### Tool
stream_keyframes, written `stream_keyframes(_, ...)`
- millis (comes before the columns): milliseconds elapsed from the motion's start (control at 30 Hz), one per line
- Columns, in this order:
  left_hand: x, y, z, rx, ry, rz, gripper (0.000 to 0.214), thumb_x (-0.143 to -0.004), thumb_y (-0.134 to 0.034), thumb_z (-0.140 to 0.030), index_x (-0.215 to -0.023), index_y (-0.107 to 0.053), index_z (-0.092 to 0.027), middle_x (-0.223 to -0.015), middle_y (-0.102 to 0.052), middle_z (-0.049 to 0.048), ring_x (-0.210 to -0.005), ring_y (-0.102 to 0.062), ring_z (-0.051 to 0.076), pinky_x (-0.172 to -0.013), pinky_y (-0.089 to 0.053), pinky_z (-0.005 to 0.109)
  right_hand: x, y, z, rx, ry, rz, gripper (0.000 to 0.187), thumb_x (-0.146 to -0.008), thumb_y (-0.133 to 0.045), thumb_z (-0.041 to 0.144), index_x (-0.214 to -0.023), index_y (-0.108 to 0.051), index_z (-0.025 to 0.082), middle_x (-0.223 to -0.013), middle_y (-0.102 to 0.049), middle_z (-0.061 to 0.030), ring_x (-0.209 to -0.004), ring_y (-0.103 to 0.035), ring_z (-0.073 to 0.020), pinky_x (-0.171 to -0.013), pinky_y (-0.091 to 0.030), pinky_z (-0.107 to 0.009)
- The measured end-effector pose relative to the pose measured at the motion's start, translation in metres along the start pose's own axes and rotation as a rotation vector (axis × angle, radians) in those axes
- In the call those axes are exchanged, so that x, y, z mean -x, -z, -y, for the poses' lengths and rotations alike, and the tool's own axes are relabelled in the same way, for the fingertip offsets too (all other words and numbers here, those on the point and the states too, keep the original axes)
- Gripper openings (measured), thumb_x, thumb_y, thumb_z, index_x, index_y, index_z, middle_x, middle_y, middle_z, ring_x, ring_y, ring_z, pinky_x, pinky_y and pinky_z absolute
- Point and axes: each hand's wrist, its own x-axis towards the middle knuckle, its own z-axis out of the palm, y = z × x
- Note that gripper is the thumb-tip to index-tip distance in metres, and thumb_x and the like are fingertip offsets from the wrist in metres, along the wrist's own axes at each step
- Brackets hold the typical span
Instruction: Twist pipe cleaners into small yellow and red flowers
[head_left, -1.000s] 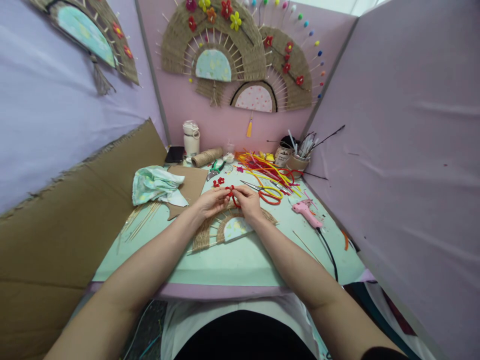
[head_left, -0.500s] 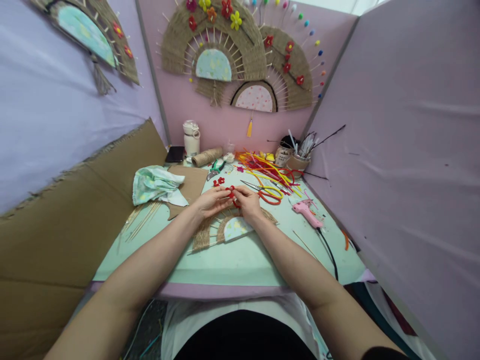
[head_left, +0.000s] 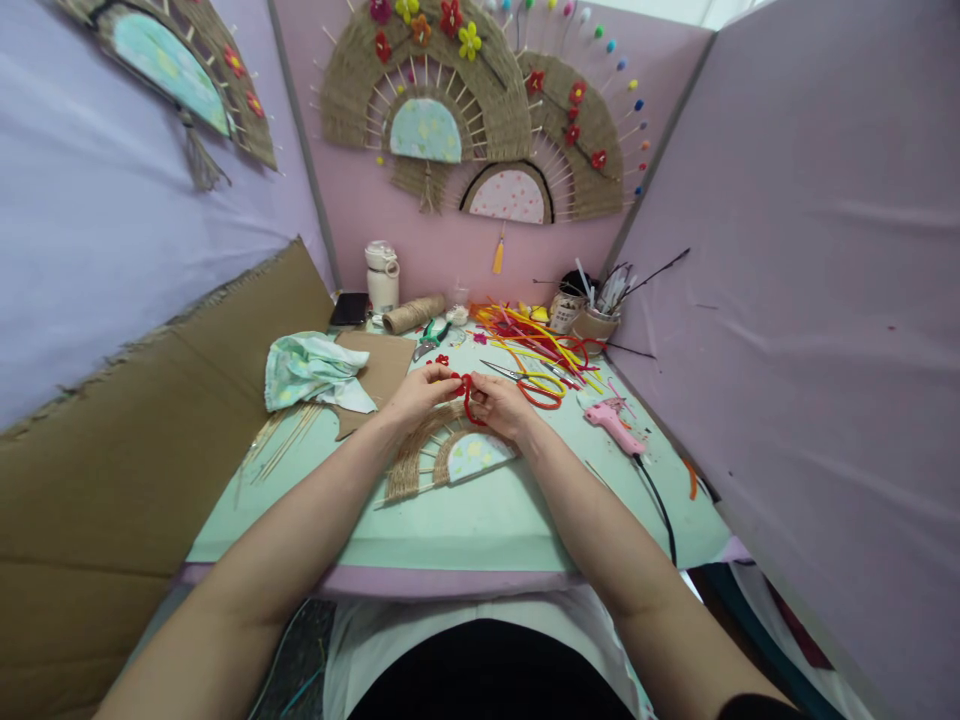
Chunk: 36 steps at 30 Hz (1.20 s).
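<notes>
Between my two hands is a red pipe cleaner (head_left: 468,400), bent into small loops at its upper end, with a loose length curving down. My left hand (head_left: 426,392) pinches the looped end. On the other side, the fingertips of my right hand (head_left: 501,402) are closed on the same pipe cleaner. Just below lies a small twine-woven fan (head_left: 409,465) with thin sticks and a pale floral half-circle (head_left: 474,456), its right part covered by my right hand. Small red flowers (head_left: 442,360) rest on the table behind my left hand.
Scissors (head_left: 536,385) lie right of my hands, before a heap of coloured pipe cleaners (head_left: 525,335). A pink glue gun (head_left: 615,424) with a black cord is farther right. At left are crumpled cloth (head_left: 307,372), cardboard (head_left: 386,362) and thin sticks (head_left: 289,440). A twine roll (head_left: 414,313) lies behind.
My hands have turned and drawn slightly apart. More of the red pipe cleaner shows, its loose length now hanging in a curve between them.
</notes>
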Motion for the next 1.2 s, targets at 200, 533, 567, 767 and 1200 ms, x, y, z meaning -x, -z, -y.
stream_keyframes(200,0.001,0.004,-0.001,-0.258,-0.066,-0.027,0.031,-0.061,-0.071,-0.038,-0.078,-0.061,-0.014,-0.069,-0.061,0.0001,-0.069,-0.058,0.014,-0.071,-0.043,0.028,0.001,0.001,0.004,0.054,-0.032,0.012,0.028,-0.058,-0.077,0.031,-0.073,-0.060,0.014,-0.050,-0.039,0.0075,-0.044,-0.025,-0.0038,-0.039,-0.015,-0.020)
stream_keyframes(533,0.004,0.001,-0.008,-0.340,-0.109,-0.046,0.028,-0.062,-0.070,-0.037,-0.074,-0.062,-0.014,-0.068,-0.061,0.0006,-0.066,-0.054,0.012,-0.067,-0.039,0.027,0.001,0.000,0.003,0.057,-0.030,-0.017,0.023,-0.058,-0.076,0.028,-0.068,-0.061,0.014,-0.048,-0.037,0.0078,-0.043,-0.023,-0.0031,-0.039,-0.015,-0.020)
stream_keyframes(567,0.004,0.001,-0.007,-0.294,-0.081,-0.041,0.028,-0.061,-0.071,-0.037,-0.073,-0.062,-0.014,-0.069,-0.061,0.0007,-0.066,-0.054,0.012,-0.067,-0.040,0.027,0.001,-0.001,0.003,0.064,-0.016,-0.023,0.024,-0.057,-0.077,0.028,-0.069,-0.062,0.014,-0.049,-0.038,0.0078,-0.042,-0.024,-0.0028,-0.039,-0.016,-0.020)
stream_keyframes(767,0.003,0.002,-0.004,0.069,0.129,0.011,0.026,-0.055,-0.077,-0.029,-0.071,-0.062,-0.014,-0.075,-0.060,0.0019,-0.073,-0.054,0.011,-0.063,-0.041,0.023,0.005,-0.009,0.003,0.074,0.088,-0.133,0.028,-0.051,-0.079,0.029,-0.069,-0.063,0.016,-0.066,-0.058,0.0035,-0.049,-0.040,-0.0034,-0.043,-0.026,-0.019)
stream_keyframes(1200,0.001,0.003,0.001,0.252,0.206,0.094,0.021,-0.063,-0.074,-0.019,-0.075,-0.058,-0.013,-0.073,-0.064,0.0028,-0.070,-0.062,0.011,-0.073,-0.050,0.027,-0.002,-0.008,-0.011,0.096,0.166,-0.152,0.031,-0.055,-0.076,0.037,-0.072,-0.060,0.017,-0.058,-0.055,0.0050,-0.044,-0.038,-0.0038,-0.042,-0.027,-0.018)
